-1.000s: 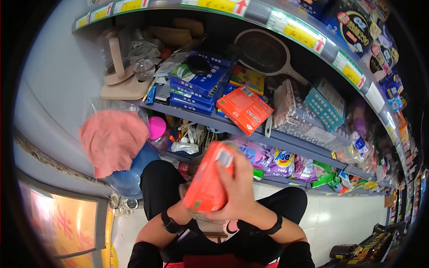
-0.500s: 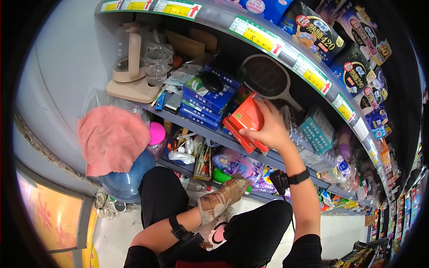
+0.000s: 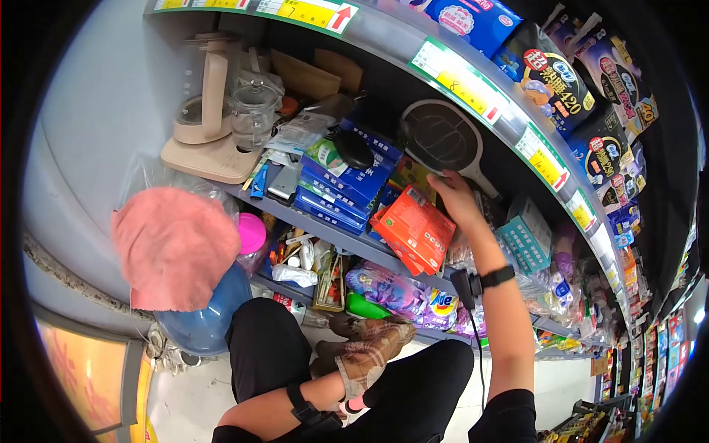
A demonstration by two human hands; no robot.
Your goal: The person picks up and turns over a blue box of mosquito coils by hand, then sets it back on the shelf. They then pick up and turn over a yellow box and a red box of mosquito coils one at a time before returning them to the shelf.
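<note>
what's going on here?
A person with bent knees is working at a shop shelf. The right hand is at the back edge of the overlapping red boxes; whether it grips anything is unclear. The left hand, covered in brown patterned fabric, is between the knees. Blue boxes are stacked beside the red ones.

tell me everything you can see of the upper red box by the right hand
The upper red box is a flat, orange-red carton, seemingly cardboard, with pale print and a white barcode patch near its far end. It looks shut. It lies at an angle on another red box, which shows along its near left side, and its near end juts past the front edge of the shelf. The right hand is close against its far right side; whether they touch is unclear.
</note>
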